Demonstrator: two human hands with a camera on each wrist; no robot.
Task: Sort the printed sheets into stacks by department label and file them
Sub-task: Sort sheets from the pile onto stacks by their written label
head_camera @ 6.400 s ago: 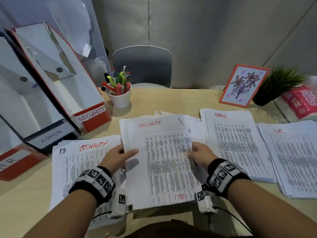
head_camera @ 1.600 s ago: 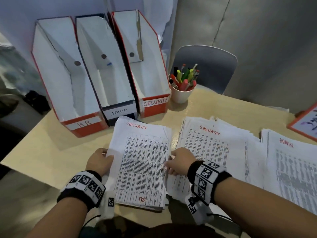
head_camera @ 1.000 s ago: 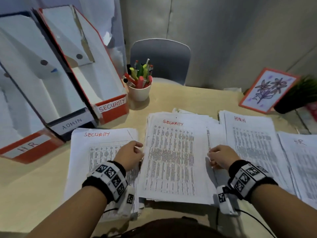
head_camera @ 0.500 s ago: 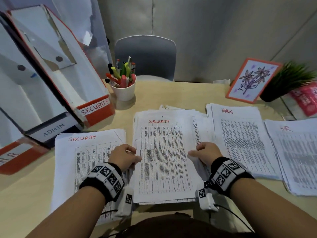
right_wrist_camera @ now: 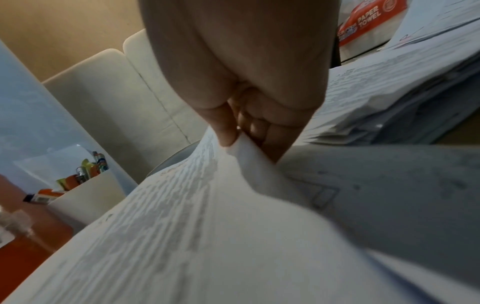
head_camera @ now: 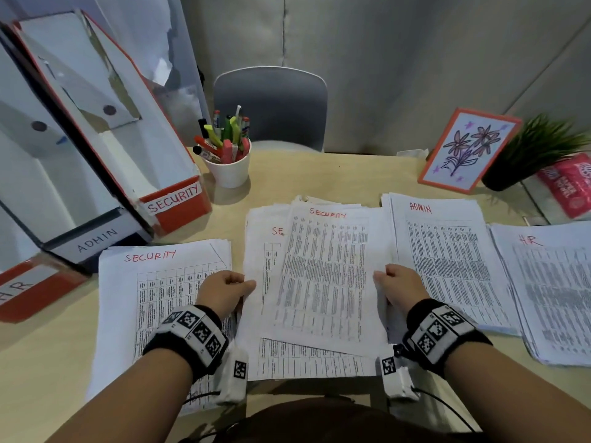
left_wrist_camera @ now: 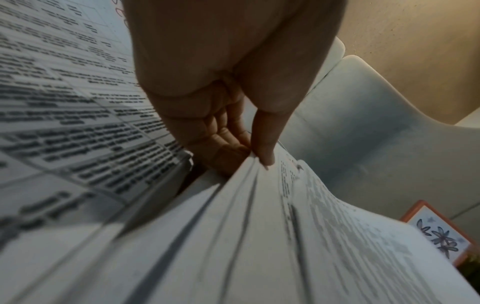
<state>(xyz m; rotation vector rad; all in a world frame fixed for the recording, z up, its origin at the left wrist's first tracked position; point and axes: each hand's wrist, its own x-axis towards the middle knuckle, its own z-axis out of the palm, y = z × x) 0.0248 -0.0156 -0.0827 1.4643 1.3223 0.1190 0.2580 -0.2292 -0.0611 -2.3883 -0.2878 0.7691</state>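
My left hand [head_camera: 224,290] pinches the left edge of a bundle of SECURITY sheets [head_camera: 323,276], thumb on top [left_wrist_camera: 263,144]. My right hand [head_camera: 396,287] pinches its right edge [right_wrist_camera: 233,142]. The bundle is lifted slightly and skewed above the middle pile [head_camera: 265,251] of unsorted sheets. A sorted SECURITY stack [head_camera: 150,282] lies to the left, an ADMIN stack [head_camera: 447,251] and an HR stack [head_camera: 550,282] to the right. Three file boxes stand at the left: SECURITY [head_camera: 174,199], ADMIN [head_camera: 96,239], HR [head_camera: 19,287].
A white cup of pens [head_camera: 228,161] stands behind the piles beside the SECURITY box. A framed flower drawing [head_camera: 467,148], a small plant [head_camera: 537,148] and a red paper-towel pack [head_camera: 569,183] sit at the back right. A grey chair [head_camera: 271,107] faces the desk.
Both hands have closed on the edges of the top SECURITY bundle and raised it off the middle pile; it now sits skewed, uncovering another SECURITY sheet beneath.
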